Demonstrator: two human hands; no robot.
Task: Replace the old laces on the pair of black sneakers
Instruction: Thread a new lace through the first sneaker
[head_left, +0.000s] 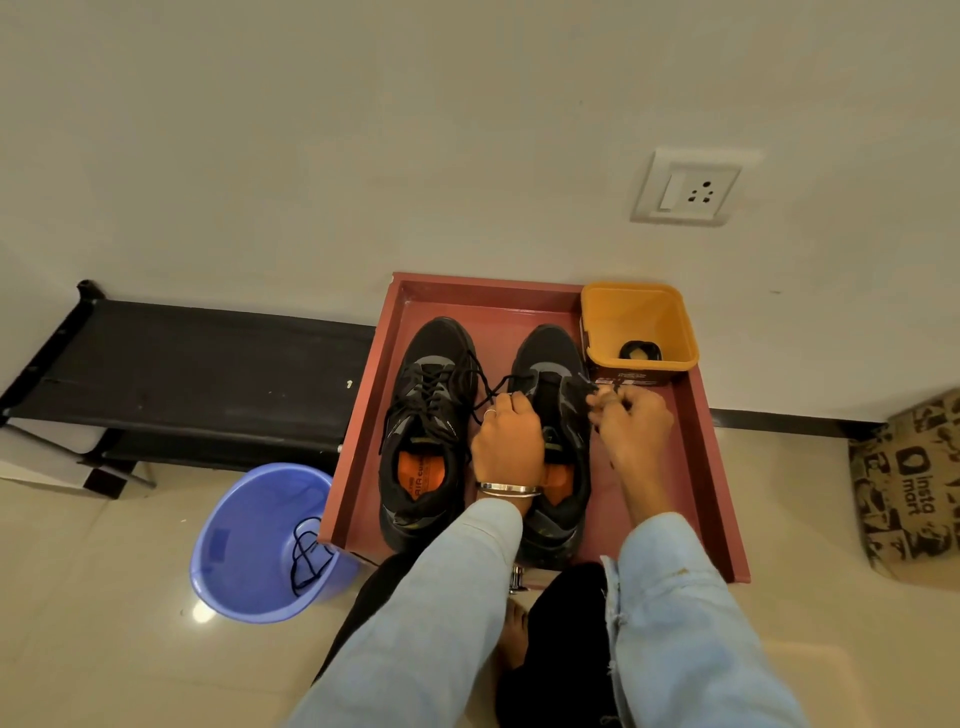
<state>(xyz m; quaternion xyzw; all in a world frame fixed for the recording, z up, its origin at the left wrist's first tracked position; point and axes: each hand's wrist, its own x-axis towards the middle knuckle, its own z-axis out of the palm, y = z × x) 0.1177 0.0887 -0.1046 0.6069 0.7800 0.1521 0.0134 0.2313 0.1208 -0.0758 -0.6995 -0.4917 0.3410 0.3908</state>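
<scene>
Two black sneakers stand side by side, toes toward the wall, in the red tray (696, 415) on the floor; treat the tray as the work surface and keep both shoes inside it. To its left, the blue bucket (228, 582) holds one loose black lace (306, 561), judged to be an old lace already removed. At the tray's far right corner, the yellow tub (602, 322) holds a small coiled black item (640, 351), probably a replacement lace, though this cannot be confirmed. The left sneaker (426, 431) is laced through its eyelets, its ends lying loose. The right sneaker (566, 519) is the shoe in hand: only one lace run is visible, crossing near the toe, so lacing appears to be at an early stage. The left hand (506, 447) rests on the tongue area and pinches the working lace (488, 395) at the shoe's left edge. The right hand (631, 421) is curled at the shoe's right edge, fingertips bunched as if on the other lace end; that end itself is too small to confirm. The hands are apart, one on each side of the shoe. To do this step well, equalise both ends before proceeding, keep the lace flat and untwisted, and feed each tip through its eyelet in a consistent direction. Draw slack evenly after every crossing. Take care not to snag the loose ends of the neighbouring shoe.
</scene>
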